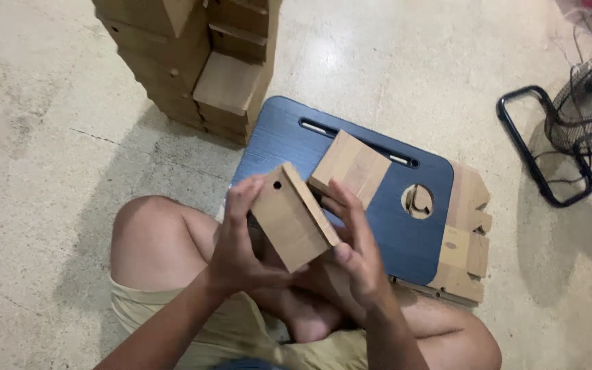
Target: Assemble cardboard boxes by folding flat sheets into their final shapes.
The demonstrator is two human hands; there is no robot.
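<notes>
Both hands hold a wooden block [289,218], pale brown and matt, with smooth sanded faces and one small drilled hole near a corner. Just behind it, a second wooden block [351,168] shows light striped grain on its flat face. Beneath lies a dark blue board [392,240] with a fine brushed, slightly glossy finish. More raw wooden pieces [464,236] lie at its right edge, and a stack of wooden blocks [200,62] stands far left. The concrete floor [49,171] is pale, mottled and rough. Far right, a fan [587,103] has dark wire mesh and a glossy black tube base.
</notes>
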